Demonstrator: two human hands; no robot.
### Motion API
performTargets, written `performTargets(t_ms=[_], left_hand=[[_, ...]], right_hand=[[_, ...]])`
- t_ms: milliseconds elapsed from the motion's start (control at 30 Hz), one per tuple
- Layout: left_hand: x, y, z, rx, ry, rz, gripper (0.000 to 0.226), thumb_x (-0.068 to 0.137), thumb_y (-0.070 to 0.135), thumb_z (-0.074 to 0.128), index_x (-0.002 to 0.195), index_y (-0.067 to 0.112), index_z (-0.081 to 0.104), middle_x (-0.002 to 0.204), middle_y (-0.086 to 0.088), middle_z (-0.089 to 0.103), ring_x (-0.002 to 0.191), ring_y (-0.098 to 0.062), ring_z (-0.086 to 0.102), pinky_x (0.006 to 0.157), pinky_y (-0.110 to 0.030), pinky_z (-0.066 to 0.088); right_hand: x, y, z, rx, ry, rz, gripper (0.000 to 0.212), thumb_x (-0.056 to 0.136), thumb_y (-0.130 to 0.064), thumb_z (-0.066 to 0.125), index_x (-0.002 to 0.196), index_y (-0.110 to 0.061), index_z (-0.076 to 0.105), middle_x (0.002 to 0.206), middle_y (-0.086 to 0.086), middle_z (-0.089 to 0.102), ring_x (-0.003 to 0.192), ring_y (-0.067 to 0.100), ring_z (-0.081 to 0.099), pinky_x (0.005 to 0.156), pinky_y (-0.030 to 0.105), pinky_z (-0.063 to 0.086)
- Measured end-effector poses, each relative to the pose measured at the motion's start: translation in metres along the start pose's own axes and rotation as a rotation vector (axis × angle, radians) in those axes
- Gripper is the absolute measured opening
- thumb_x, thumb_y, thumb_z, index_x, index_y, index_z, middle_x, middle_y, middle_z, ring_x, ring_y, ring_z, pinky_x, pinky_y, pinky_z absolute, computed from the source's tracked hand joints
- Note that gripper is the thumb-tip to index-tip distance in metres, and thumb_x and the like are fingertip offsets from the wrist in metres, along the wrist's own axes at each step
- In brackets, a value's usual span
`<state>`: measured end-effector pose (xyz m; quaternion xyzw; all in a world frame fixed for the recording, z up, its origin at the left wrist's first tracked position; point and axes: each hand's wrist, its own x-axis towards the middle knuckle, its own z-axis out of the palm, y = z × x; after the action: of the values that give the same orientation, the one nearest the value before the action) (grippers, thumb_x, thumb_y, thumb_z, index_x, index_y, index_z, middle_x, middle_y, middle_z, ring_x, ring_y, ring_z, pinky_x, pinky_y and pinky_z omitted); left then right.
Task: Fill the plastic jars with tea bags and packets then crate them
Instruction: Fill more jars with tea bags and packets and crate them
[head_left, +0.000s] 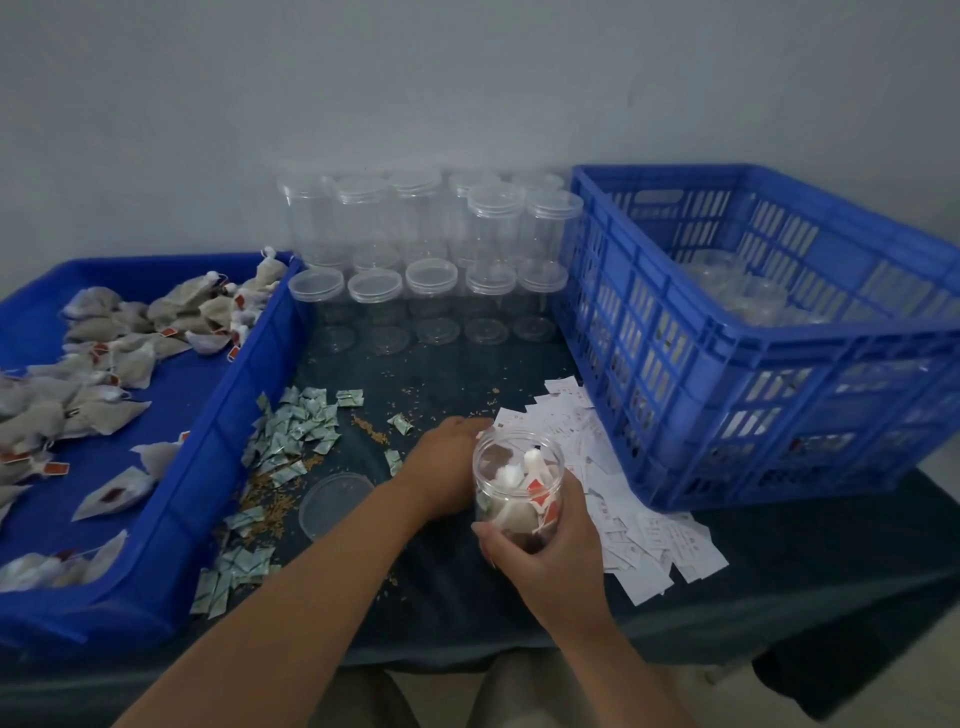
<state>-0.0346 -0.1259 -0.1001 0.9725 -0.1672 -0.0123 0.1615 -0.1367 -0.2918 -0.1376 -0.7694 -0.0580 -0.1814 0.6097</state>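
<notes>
Fingers (493, 538) of the right hand (556, 540) curl round an open jar (514, 483) of tea bags (511, 514) near the table's (467, 597) front edge.
The left hand (447, 467) reaches behind it to the white packets (649, 540), its grip hidden; a lid (335, 501) lies just left, the blue crate (753, 364) toward the right edge.

Your table (447, 587), draped in dark cloth.
On it you have a blue tray (244, 374), blue crate (675, 395), clear jars (431, 280), green packets (301, 421), white packets (649, 545) and a loose lid (332, 504).
</notes>
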Motion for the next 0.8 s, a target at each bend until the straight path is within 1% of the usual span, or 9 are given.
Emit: performTargets(t_ms=[67,167,200,333,467,567,667,733,800], left_hand=[[-0.001,0.000,0.007,-0.086,0.091,-0.012,0.029,0.097,0.038,0.068,0.123,0.026,0.075,0.131,0.006,0.069,0.122,-0.021,0.057,0.103,-0.041,0.049],[-0.003,-0.004,0.013,-0.254,0.236,-0.037,0.004,0.092,0.027,0.077,0.092,0.027,0.081,0.102,0.006,0.076,0.097,-0.014,0.067,0.089,-0.035,0.052],[-0.004,-0.005,0.011,-0.324,0.254,-0.083,0.005,0.091,0.025,0.079,0.089,0.030,0.079,0.094,0.010,0.077,0.089,-0.009,0.069,0.083,-0.032,0.054],[-0.001,-0.010,-0.002,-0.502,0.251,-0.257,0.011,0.099,0.035,0.072,0.104,0.026,0.077,0.096,0.013,0.079,0.089,-0.004,0.073,0.083,-0.030,0.059],[0.000,-0.011,-0.017,-0.534,0.210,-0.181,0.020,0.103,0.032,0.068,0.114,0.026,0.083,0.116,0.016,0.071,0.111,-0.001,0.064,0.094,-0.023,0.049],[0.000,-0.013,-0.026,-0.561,0.239,-0.229,0.023,0.103,0.030,0.067,0.123,0.028,0.078,0.103,0.008,0.079,0.086,-0.001,0.067,0.084,-0.027,0.057],[-0.002,-0.013,-0.039,-0.529,0.311,-0.315,0.008,0.100,0.034,0.069,0.094,0.033,0.074,0.077,0.016,0.074,0.058,0.002,0.061,0.056,-0.018,0.043],[-0.008,-0.013,-0.052,-0.580,0.348,-0.348,0.015,0.097,0.041,0.073,0.084,0.033,0.076,0.074,0.011,0.075,0.055,-0.002,0.058,0.058,-0.020,0.043],[-0.020,-0.008,-0.073,-0.765,0.288,-0.349,0.015,0.090,0.052,0.077,0.088,0.039,0.083,0.084,0.008,0.079,0.066,-0.008,0.066,0.069,-0.026,0.052]], right_hand=[[0.001,0.001,0.000,0.017,-0.002,0.009,0.077,0.065,-0.055,0.095,0.131,-0.041,0.057,0.116,-0.014,0.073,0.107,0.012,0.074,0.086,0.035,0.063],[0.001,0.001,0.000,0.029,-0.003,0.028,0.072,0.065,-0.053,0.096,0.126,-0.043,0.058,0.113,-0.014,0.074,0.103,0.012,0.075,0.083,0.034,0.063],[0.001,0.001,0.000,0.027,-0.003,0.029,0.071,0.065,-0.053,0.096,0.124,-0.045,0.058,0.112,-0.014,0.073,0.102,0.012,0.074,0.082,0.030,0.062],[0.002,0.001,0.000,0.024,-0.027,0.040,0.070,0.065,-0.054,0.095,0.123,-0.043,0.058,0.110,-0.016,0.073,0.099,0.010,0.074,0.078,0.024,0.060],[0.003,0.001,0.001,0.018,-0.047,0.027,0.072,0.066,-0.056,0.095,0.125,-0.037,0.058,0.110,-0.016,0.072,0.098,0.010,0.074,0.075,0.022,0.060],[0.002,-0.002,0.001,0.005,-0.048,0.008,0.071,0.068,-0.055,0.095,0.126,-0.041,0.057,0.112,-0.020,0.070,0.098,0.005,0.073,0.072,0.011,0.055],[0.002,-0.002,0.001,-0.027,-0.054,0.001,0.068,0.069,-0.059,0.094,0.122,-0.048,0.054,0.112,-0.023,0.068,0.098,0.002,0.072,0.070,0.007,0.052],[0.002,-0.001,0.001,-0.024,-0.062,0.004,0.068,0.068,-0.060,0.094,0.121,-0.045,0.055,0.111,-0.022,0.068,0.096,0.003,0.072,0.067,0.007,0.052],[0.002,-0.001,0.001,-0.028,-0.063,0.005,0.070,0.067,-0.060,0.095,0.122,-0.039,0.056,0.110,-0.024,0.067,0.095,0.001,0.071,0.067,0.006,0.051]])
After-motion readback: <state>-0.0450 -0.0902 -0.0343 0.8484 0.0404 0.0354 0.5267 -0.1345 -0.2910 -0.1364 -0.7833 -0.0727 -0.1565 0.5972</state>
